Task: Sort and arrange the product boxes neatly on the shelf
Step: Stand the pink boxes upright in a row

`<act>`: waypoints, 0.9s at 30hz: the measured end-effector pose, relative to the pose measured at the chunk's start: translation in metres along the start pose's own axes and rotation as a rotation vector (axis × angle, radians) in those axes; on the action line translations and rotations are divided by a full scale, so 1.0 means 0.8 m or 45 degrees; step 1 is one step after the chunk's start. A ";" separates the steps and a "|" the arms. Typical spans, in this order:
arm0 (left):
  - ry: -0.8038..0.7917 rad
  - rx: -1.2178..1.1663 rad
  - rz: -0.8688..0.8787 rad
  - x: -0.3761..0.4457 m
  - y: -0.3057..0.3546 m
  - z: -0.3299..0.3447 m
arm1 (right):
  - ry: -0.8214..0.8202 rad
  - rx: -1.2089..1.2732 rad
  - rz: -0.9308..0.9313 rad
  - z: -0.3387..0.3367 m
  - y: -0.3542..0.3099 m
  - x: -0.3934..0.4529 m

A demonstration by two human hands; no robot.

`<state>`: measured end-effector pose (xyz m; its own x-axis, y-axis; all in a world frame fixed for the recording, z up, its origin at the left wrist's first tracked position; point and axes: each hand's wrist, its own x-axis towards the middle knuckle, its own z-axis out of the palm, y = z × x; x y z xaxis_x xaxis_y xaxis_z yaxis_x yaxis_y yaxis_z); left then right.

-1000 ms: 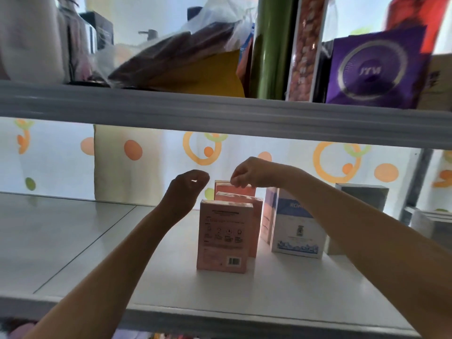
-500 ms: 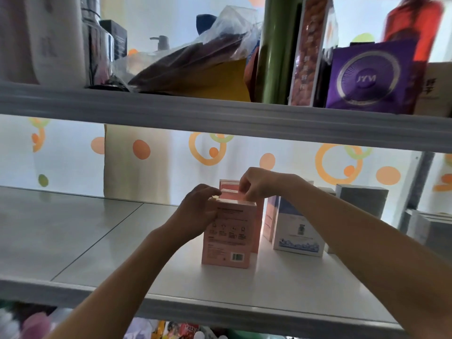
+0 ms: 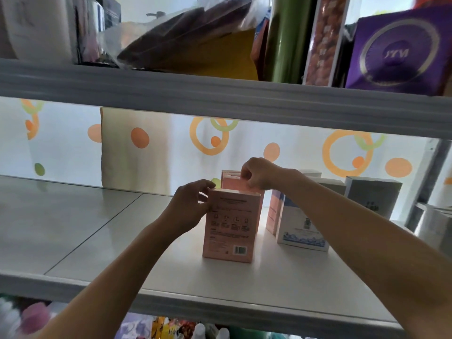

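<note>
A pink product box (image 3: pixel 231 225) with a barcode stands upright near the middle of the white shelf (image 3: pixel 97 241). My left hand (image 3: pixel 189 207) grips its upper left corner. Right behind it stand two more pink boxes; my right hand (image 3: pixel 256 176) pinches the top of the second pink box (image 3: pixel 233 182). To the right stand a white and blue box (image 3: pixel 302 227), a narrow pink-sided box (image 3: pixel 274 214) and a grey box (image 3: pixel 371 199).
The upper shelf beam (image 3: pixel 220 99) hangs low over my hands; it carries a purple box (image 3: pixel 401 47), a green roll (image 3: pixel 286 37) and a plastic bag (image 3: pixel 186 35). White boxes (image 3: pixel 435 223) sit at the far right by a metal post. The left half of the shelf is bare.
Both hands came down from above the boxes. My left hand closed on the front pink box and my right hand took hold of the pink box behind it.
</note>
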<state>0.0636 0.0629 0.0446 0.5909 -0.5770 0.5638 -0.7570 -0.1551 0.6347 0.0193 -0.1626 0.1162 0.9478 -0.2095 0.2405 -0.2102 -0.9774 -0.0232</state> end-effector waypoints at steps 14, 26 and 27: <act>-0.049 -0.332 -0.183 -0.010 0.008 -0.002 | 0.118 -0.047 0.001 -0.004 -0.003 -0.025; 0.014 -0.303 -0.179 -0.027 0.028 -0.004 | 0.003 0.813 -0.020 -0.026 -0.051 -0.083; 0.024 -0.280 -0.167 -0.028 0.029 -0.005 | -0.017 0.812 0.003 -0.032 -0.053 -0.088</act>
<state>0.0336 0.0755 0.0491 0.6868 -0.5480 0.4775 -0.5958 -0.0482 0.8017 -0.0443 -0.1060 0.1253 0.9512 -0.2081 0.2278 -0.0322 -0.8012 -0.5976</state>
